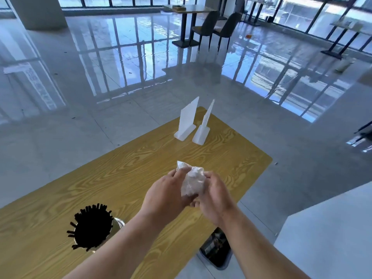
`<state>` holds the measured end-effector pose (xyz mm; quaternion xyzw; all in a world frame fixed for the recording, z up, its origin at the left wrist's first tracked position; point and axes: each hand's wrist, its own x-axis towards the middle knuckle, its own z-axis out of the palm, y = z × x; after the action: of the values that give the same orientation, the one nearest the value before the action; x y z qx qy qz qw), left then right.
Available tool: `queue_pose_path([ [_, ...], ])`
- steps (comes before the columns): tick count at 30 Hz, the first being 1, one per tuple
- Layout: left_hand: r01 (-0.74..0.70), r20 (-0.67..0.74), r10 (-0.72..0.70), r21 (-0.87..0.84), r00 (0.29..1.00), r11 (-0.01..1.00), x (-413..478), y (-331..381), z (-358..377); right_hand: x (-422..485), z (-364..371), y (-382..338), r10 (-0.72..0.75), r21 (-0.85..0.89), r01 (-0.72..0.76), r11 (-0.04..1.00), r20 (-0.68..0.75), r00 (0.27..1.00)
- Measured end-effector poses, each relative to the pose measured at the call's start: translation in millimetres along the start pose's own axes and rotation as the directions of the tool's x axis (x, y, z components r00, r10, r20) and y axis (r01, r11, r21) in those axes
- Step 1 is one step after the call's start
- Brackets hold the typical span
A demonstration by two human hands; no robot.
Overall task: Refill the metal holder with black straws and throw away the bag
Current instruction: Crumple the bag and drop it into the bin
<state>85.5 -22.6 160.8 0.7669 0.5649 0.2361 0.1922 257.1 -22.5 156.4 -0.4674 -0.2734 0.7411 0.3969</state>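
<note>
A crumpled clear plastic bag (192,181) is squeezed between both hands above the wooden table (130,170). My left hand (167,194) grips its left side and my right hand (214,195) grips its right side. The metal holder (118,223) stands at the near left of the table, packed with many black straws (92,228) that fan out over its rim; only a sliver of metal shows.
Two white plastic sign stands (188,119) sit at the table's far end. A dark bin (216,248) with rubbish inside stands on the floor below the table's right edge. A white counter (330,234) lies to the right. Tables and chairs (209,27) stand far back.
</note>
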Motion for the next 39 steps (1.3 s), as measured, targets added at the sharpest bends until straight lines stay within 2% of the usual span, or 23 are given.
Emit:
queue_pose_path([
  [2, 0.093, 0.031, -0.090, -0.129, 0.995, 0.987, 6.8, 4.2, 6.0, -7.6, -12.8, -3.6, 0.030, 0.010, -0.031, 0.999, 0.017, 0.999],
  [4, 0.205, 0.105, -0.179, -0.341, 0.978, 0.917, 15.2, 8.7, 15.3, -12.0, -23.2, -4.4, 0.048, 0.019, -0.048, 0.999, 0.002, 0.999],
  [5, 0.277, 0.164, -0.224, -0.481, 0.961, 0.832, 19.5, 11.4, 20.8, -14.1, -28.2, -5.5, 0.048, 0.014, -0.048, 0.999, -0.010, 0.999],
  [7, 0.414, 0.312, -0.273, -0.709, 0.910, 0.571, 26.1, 20.8, 31.8, -15.8, -42.2, -6.3, 0.042, 0.046, -0.042, 0.998, -0.014, 0.999],
  [8, 0.448, 0.362, -0.266, -0.755, 0.893, 0.478, 28.8, 26.2, 37.9, -16.3, -51.3, -5.6, 0.029, 0.074, -0.027, 0.997, -0.018, 0.999],
  [9, 0.466, 0.392, -0.253, -0.764, 0.884, 0.446, 31.5, 31.6, 44.8, -17.6, -60.3, -5.8, 0.010, 0.096, -0.007, 0.995, -0.030, 0.999],
  [12, 0.513, 0.464, -0.220, -0.746, 0.858, 0.424, 40.2, 49.2, 68.7, -21.6, -89.0, -7.6, -0.042, 0.126, 0.057, 0.990, -0.118, 0.992],
  [14, 0.542, 0.507, -0.205, -0.715, 0.837, 0.443, 46.3, 57.8, 87.6, -24.7, -108.0, -7.7, -0.051, 0.106, 0.071, 0.992, -0.177, 0.983],
  [16, 0.525, 0.506, -0.214, -0.620, 0.835, 0.582, 52.4, 61.5, 108.6, -24.7, -126.0, -6.1, -0.066, 0.044, 0.078, 0.996, -0.234, 0.970],
  [19, 0.384, 0.449, -0.195, -0.382, 0.872, 0.841, 59.1, 63.7, 136.5, -20.9, -148.7, -1.6, -0.113, -0.047, 0.103, 0.994, -0.325, 0.939],
  [23, 0.192, 0.388, -0.109, -0.183, 0.915, 0.964, 66.1, 68.8, 165.5, -16.9, -176.2, 7.2, -0.176, -0.209, 0.094, 0.973, -0.418, 0.891],
  [29, 0.031, 0.455, -0.047, 0.041, 0.889, 0.999, 73.2, 66.4, 203.2, -6.3, -222.6, 29.7, -0.376, -0.585, 0.014, 0.811, -0.502, 0.779],
  [35, 0.030, 0.577, -0.141, 0.197, 0.805, 0.980, 74.6, 28.7, 250.0, 1.6, -260.5, 60.1, -0.406, -0.657, -0.077, 0.750, -0.549, 0.731],
  [39, -0.009, 0.572, -0.178, 0.307, 0.801, 0.952, 70.3, -0.6, 281.2, 10.6, -281.2, 82.3, -0.383, -0.642, -0.104, 0.759, -0.571, 0.726],
])
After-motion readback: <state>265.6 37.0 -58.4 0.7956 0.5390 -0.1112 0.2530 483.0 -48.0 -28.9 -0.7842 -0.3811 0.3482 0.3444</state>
